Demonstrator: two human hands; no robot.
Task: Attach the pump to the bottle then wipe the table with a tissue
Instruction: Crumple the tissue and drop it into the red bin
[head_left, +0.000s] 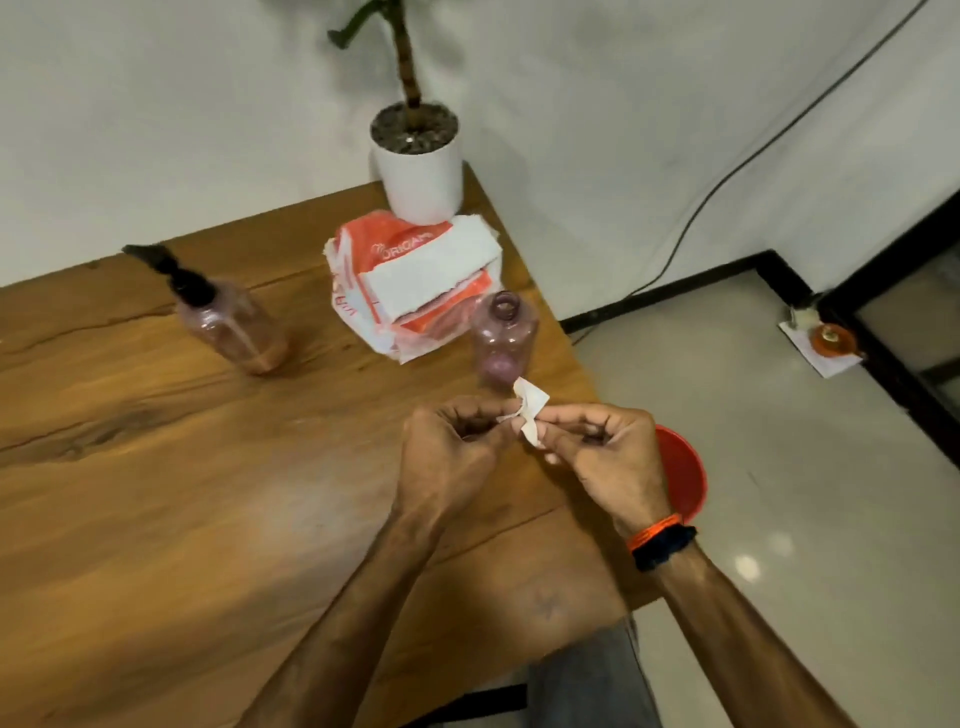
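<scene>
I see both hands over the worktop (156, 493), left hand (447, 457) and right hand (608, 462), fingers pinched on one small crumpled tissue (527, 410). Just beyond the tissue stands the open bottle (501, 338); farther left, a pump (171, 273) sits on another bottle (234, 327)

Brown wooden table (156, 467), dark grain streaks. Translucent pink plastic bottle (503, 340); second pink bottle (234, 327) with black pump (171, 267). Orange-and-white tissue pack (415, 280). White crumpled tissue scrap (527, 410). White plant pot (420, 171). Red round bucket (680, 478). Orange and black wristbands (661, 540).
</scene>
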